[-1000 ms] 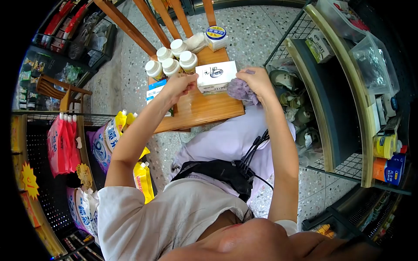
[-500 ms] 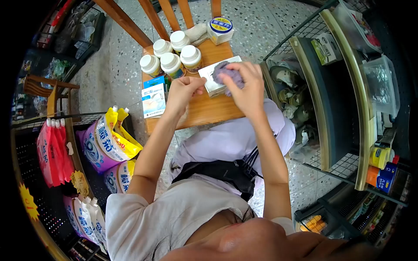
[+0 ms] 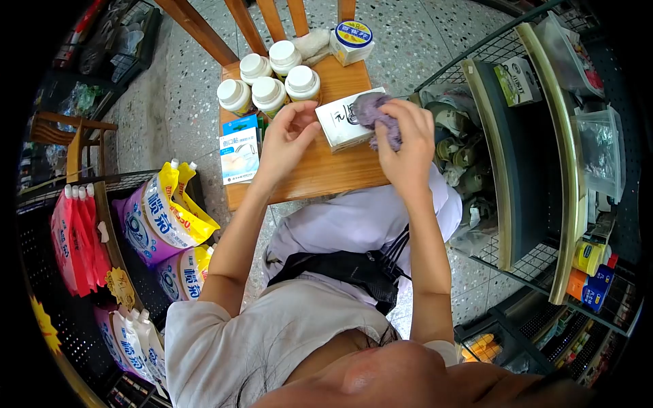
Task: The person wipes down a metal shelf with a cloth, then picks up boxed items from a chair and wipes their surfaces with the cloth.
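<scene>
My right hand [image 3: 408, 139] grips a crumpled purple cloth [image 3: 371, 109], which lies against the right part of a white box [image 3: 342, 133]. Black characters show on the top of that box, which rests on a wooden chair seat [image 3: 320, 175]. Just left of the box, my left hand [image 3: 289, 141] is open, its curled fingers apart from the thumb and nothing visible between them. Several white-capped bottles [image 3: 269, 93] stand behind it. By its wrist lies a blue-and-white adhesive bandage box [image 3: 238, 158].
At the seat's back are a whitish cloth [image 3: 313, 45] and a box with a round blue-and-yellow top [image 3: 353, 42]. Shelving [image 3: 520, 156] rises on the right. Detergent bags [image 3: 160, 217] fill a rack on the left. Wooden slats [image 3: 269, 20] form the chair back.
My left hand has let go of the white box's left side and its fingers have spread. My right hand has slid slightly right with the cloth, uncovering more of the characters.
</scene>
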Demonstrator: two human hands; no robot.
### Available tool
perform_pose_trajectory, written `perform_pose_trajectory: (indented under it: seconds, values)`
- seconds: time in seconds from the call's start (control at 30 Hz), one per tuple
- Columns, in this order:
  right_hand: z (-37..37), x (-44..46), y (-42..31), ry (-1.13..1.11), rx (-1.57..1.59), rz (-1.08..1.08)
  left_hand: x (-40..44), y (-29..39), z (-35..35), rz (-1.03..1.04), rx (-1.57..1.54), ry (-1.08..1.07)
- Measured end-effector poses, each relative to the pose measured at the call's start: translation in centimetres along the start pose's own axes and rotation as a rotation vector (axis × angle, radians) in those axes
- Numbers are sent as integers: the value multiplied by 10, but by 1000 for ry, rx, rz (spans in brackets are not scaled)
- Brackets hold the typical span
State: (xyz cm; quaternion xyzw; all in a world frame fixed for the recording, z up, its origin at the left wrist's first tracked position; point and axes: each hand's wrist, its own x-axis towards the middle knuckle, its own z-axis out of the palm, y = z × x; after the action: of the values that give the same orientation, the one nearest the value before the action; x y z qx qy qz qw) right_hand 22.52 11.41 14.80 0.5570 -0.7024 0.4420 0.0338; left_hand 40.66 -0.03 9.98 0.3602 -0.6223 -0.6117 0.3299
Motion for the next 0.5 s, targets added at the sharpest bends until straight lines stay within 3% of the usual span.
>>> perform_pose_trajectory:
  seconds: [0.1, 0.2, 0.5]
  values:
    - [-4, -1, 11, 76, -1, 65, 3, 16, -5, 221, 312, -61]
    - [-6, -4, 19, 131, 26, 122, 8, 16, -11, 151, 380, -170]
    - [-4, -12, 19, 80, -68, 73, -13, 17, -5, 300, 597, -185]
